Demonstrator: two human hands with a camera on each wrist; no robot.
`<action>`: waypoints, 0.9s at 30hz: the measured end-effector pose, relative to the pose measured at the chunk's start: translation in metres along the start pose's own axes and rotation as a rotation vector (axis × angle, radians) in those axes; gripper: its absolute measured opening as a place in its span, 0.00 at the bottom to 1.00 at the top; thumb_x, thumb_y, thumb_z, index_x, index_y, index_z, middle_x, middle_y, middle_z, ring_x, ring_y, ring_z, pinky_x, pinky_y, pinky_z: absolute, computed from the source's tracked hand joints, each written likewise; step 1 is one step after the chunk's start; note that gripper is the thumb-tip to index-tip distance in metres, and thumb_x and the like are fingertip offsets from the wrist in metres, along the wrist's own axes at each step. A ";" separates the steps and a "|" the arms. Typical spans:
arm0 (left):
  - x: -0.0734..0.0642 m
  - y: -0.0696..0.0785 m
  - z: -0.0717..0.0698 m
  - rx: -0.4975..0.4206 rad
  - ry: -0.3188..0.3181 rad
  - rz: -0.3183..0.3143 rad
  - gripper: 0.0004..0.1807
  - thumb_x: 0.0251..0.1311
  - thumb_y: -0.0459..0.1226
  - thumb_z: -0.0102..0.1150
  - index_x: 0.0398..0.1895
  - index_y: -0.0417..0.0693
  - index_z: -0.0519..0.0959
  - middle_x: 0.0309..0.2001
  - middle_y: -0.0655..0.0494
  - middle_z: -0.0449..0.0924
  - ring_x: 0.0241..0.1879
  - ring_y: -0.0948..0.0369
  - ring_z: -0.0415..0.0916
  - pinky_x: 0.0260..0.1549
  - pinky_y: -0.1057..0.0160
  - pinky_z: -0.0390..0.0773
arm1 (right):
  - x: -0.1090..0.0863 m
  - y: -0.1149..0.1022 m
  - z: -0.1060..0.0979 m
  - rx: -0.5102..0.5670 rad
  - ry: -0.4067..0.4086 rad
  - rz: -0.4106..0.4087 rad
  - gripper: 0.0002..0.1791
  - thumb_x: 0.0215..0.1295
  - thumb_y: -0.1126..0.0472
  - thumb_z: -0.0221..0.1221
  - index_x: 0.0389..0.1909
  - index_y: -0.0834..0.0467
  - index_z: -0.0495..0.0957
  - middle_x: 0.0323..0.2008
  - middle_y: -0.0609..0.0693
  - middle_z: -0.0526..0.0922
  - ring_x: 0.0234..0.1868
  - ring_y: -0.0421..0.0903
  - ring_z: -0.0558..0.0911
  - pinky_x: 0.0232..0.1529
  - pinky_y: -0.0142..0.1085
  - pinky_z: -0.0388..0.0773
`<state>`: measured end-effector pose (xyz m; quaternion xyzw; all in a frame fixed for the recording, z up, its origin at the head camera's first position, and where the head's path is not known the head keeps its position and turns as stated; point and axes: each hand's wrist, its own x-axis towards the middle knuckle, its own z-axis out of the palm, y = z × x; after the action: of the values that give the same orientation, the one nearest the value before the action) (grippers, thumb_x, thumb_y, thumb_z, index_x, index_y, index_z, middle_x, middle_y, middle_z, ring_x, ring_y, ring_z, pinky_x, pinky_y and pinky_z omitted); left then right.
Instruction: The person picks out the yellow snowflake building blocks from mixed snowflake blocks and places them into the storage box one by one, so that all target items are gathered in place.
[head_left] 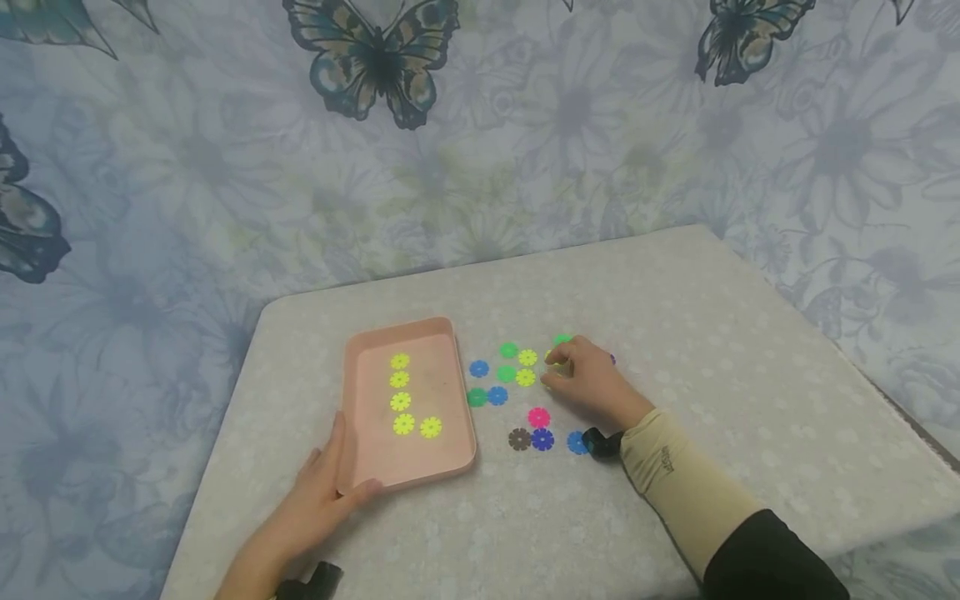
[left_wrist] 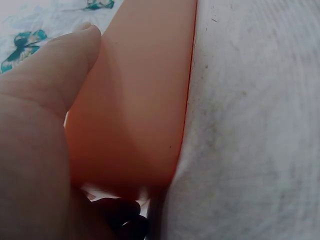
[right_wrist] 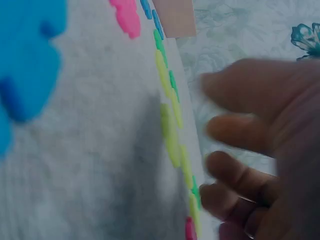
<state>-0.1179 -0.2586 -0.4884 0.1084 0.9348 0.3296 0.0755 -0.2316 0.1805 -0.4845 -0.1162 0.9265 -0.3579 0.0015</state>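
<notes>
In the head view my left hand (head_left: 322, 492) grips the near left corner of a pink tray (head_left: 463, 417), thumb along its near side and fingers along its left side. The left wrist view shows the thumb (left_wrist: 75, 60) against the tray's outer wall (left_wrist: 145, 90). Several yellow flower-shaped discs (head_left: 401, 402) lie in the tray, most in a column. My right hand (head_left: 592, 379) hovers over loose discs right of the tray, thumb and forefinger apart. In the right wrist view, bent fingers (right_wrist: 235, 175) hold nothing, close to a yellow disc (right_wrist: 170, 135).
Green discs (head_left: 508, 350), yellow discs (head_left: 526, 377) and blue discs (head_left: 497, 396) lie between tray and right hand. Nearer are a pink disc (head_left: 538, 417), a brown disc (head_left: 519, 439) and a dark blue disc (head_left: 542, 440). The cloth-covered table (head_left: 750, 375) meets a butterfly-patterned wall (head_left: 525, 167).
</notes>
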 end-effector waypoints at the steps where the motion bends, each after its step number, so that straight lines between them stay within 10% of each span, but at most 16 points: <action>1: 0.000 0.000 0.000 0.002 0.002 0.002 0.64 0.66 0.59 0.63 0.83 0.48 0.26 0.83 0.37 0.36 0.81 0.36 0.40 0.76 0.32 0.33 | 0.000 0.002 0.001 -0.052 -0.016 -0.020 0.19 0.64 0.47 0.70 0.50 0.53 0.85 0.43 0.49 0.77 0.43 0.47 0.76 0.45 0.41 0.78; 27: 0.000 -0.001 -0.001 -0.009 0.001 -0.002 0.64 0.65 0.59 0.64 0.83 0.53 0.25 0.83 0.37 0.37 0.80 0.35 0.41 0.75 0.29 0.33 | -0.005 -0.004 0.004 -0.221 -0.148 -0.136 0.18 0.70 0.59 0.65 0.59 0.56 0.85 0.50 0.56 0.79 0.52 0.51 0.76 0.53 0.46 0.77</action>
<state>-0.1180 -0.2595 -0.4884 0.1071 0.9336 0.3336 0.0757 -0.2255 0.1760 -0.4848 -0.2041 0.9476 -0.2434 0.0329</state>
